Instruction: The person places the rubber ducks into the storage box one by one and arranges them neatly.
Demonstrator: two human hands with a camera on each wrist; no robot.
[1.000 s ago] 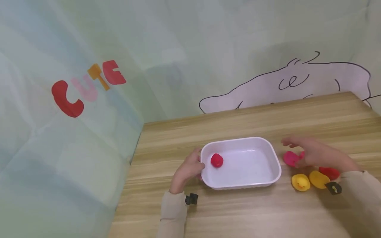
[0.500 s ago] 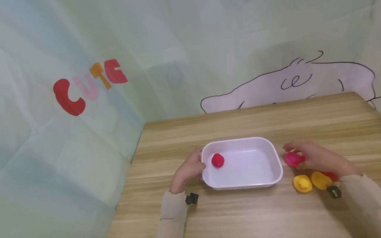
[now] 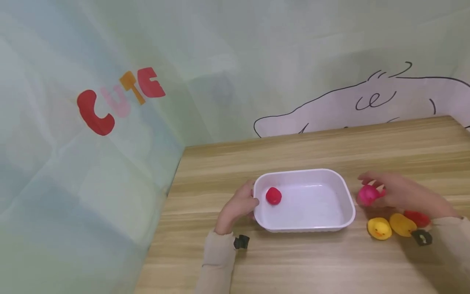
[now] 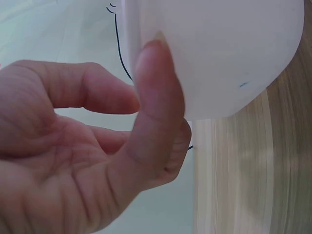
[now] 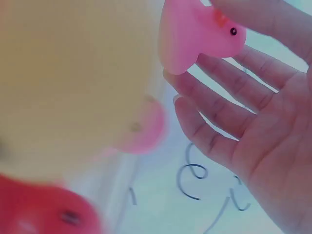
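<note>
My left hand (image 3: 240, 203) grips the left end of the white plastic tray (image 3: 308, 229), thumb and fingers about its rim; the tray wall (image 4: 219, 58) fills the top of the left wrist view. A rounded red toy (image 3: 273, 196) sits inside, near that end. To the right of the tray, my right hand (image 3: 407, 195) pinches a pink rubber duck (image 5: 185, 39) between thumb and fingers. In the head view this duck (image 3: 368, 195) shows at the fingertips; its underside is hidden.
A yellow rubber duck (image 3: 380, 228), another yellow duck (image 3: 402, 225) and a red duck (image 3: 417, 218) lie below my right wrist. A second pink toy (image 5: 144, 126) appears blurred in the right wrist view. Printed cloth (image 3: 220, 81) hangs behind the wooden table (image 3: 293, 265).
My right fingers have closed in on the pink duck, which has tilted and shifted slightly away from the yellow ducks. My left hand stays at the tray. The head view has turned slightly left.
</note>
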